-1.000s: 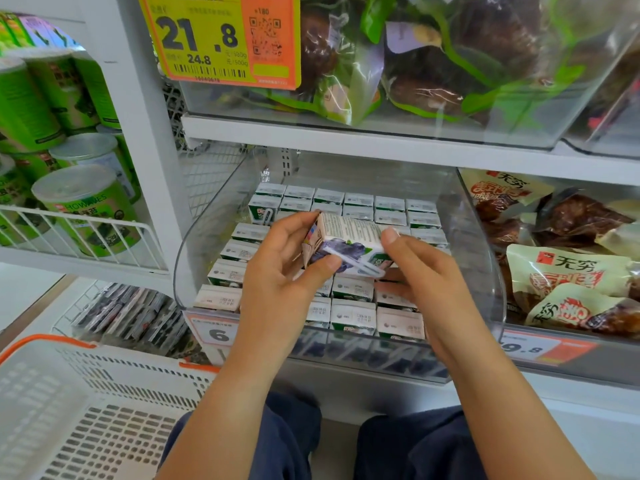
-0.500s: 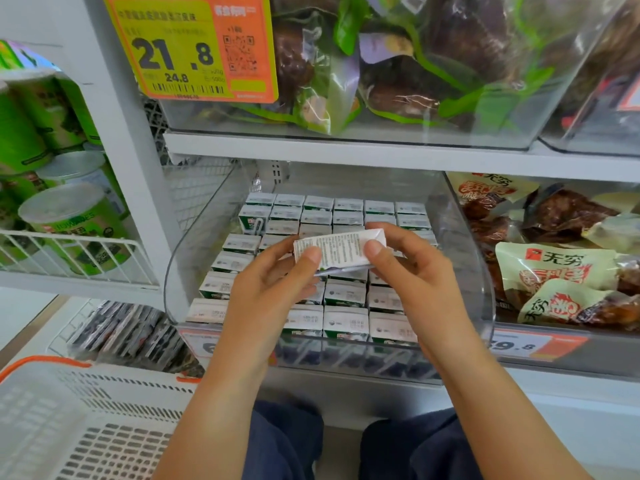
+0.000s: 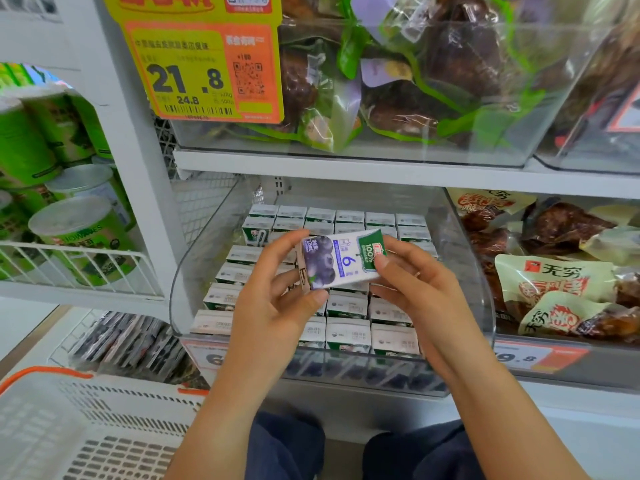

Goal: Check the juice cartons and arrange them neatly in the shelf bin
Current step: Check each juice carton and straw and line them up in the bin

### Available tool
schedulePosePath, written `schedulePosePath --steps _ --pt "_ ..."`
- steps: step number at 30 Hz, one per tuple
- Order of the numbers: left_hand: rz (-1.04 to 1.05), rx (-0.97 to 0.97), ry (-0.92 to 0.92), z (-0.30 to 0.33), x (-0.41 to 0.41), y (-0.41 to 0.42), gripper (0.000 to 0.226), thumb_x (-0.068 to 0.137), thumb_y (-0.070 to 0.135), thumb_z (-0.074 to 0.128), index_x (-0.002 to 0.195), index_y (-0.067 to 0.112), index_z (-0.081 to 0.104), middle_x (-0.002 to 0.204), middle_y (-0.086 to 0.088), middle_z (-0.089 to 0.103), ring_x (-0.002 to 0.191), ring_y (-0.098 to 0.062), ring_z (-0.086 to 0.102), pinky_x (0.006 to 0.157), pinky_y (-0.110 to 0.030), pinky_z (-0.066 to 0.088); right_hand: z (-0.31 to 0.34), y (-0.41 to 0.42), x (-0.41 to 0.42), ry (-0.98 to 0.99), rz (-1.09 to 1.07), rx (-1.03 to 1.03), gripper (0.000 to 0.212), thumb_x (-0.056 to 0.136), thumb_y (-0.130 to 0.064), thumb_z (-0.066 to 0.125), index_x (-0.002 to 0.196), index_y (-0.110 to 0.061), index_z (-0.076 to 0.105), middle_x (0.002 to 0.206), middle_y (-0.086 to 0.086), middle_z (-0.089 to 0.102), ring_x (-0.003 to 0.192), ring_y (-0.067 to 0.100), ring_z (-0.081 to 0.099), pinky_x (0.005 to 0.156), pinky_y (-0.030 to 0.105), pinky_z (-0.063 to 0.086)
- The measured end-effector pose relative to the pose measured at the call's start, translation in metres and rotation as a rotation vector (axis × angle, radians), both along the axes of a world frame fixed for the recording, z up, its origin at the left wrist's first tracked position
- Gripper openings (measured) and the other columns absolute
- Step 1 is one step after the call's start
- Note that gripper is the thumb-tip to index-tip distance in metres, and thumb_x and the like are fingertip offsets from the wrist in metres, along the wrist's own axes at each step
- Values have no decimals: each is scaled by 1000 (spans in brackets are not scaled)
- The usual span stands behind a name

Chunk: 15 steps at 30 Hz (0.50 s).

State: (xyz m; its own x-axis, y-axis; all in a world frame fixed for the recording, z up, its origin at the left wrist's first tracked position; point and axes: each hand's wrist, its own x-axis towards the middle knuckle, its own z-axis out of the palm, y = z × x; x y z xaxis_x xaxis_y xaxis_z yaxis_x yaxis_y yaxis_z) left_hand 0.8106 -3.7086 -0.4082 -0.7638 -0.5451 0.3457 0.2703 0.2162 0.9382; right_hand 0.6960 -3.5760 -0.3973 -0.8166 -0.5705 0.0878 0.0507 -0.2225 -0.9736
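While both hands pinch it | glossy rectangular juice carton [image 3: 341, 259] | above clear bin [image 3: 481, 306]

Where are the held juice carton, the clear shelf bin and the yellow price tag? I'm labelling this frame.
held juice carton [image 3: 341, 259], head view, on its printed blueberry face.
clear shelf bin [image 3: 460, 271], head view, on its right wall.
yellow price tag [image 3: 183, 77], head view, on the large printed digits.

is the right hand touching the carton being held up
Touching. The head view shows the right hand with its thumb lying on the green end of the held carton, and the left hand gripping its other end.
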Motion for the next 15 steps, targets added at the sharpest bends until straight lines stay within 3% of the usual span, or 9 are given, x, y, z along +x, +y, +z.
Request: schedulePosePath --steps 5,10,15 --pt "-27 -9 -45 -2 -1 -1 75 77 -13 70 114 52 59 118 20 66 110 -5 64 85 -17 52 1 3 -2 -21 1 -66 26 77 -13 65 101 -21 68 96 -2 73 91 12 68 73 21 54" --pt "-79 -20 -82 -2 0 0 75 76 -3 76 128 45 52 124 18 64 116 -4 60 90 -19 51 1 4 -2 -7 -8 -74 27 85 -3 60 102 -22 67 101 0 72 96 14 66 83 28 55" --pt "21 -119 -90 -1 -1 4 70 78 -4 74 125 44 54 121 20 64 107 1 62 81 -9 49 3 5 -2 29 62 -127 30 75 -6 62 100 -20 69 106 3 71 96 18 65 84 30 54"
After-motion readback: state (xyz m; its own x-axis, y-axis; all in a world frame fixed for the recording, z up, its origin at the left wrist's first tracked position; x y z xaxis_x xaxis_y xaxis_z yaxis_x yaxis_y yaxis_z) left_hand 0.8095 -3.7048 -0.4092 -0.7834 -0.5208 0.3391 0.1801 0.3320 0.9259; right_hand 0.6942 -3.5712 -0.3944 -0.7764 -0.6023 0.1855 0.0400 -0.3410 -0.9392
